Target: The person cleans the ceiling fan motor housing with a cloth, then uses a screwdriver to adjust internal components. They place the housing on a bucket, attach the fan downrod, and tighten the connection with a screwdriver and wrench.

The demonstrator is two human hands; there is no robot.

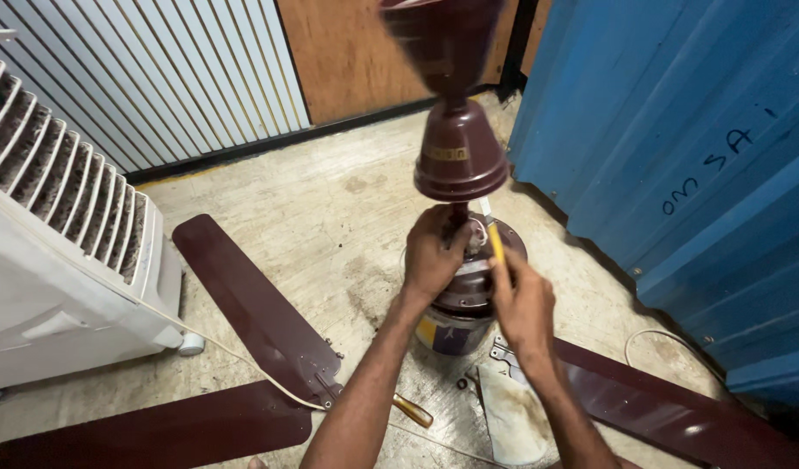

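Here, left to right | white plastic air cooler (61,260) | detached maroon metal fan blades (260,313) flat on concrete floor (330,200) | left hand (434,252) clamped on upright downrod of glossy maroon ceiling fan motor (473,282), long axis vertical, bell canopy (460,156) topmost | right hand (522,304) gripping yellow-handled screwdriver (495,239), tip up | blue corrugated metal wall (677,174).

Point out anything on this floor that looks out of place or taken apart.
The maroon ceiling fan motor stands propped on a small paint can, held by the left hand; the right hand holds a yellow-handled tool. Its long maroon fan blades lie detached on the stained concrete floor, beside a white air cooler.
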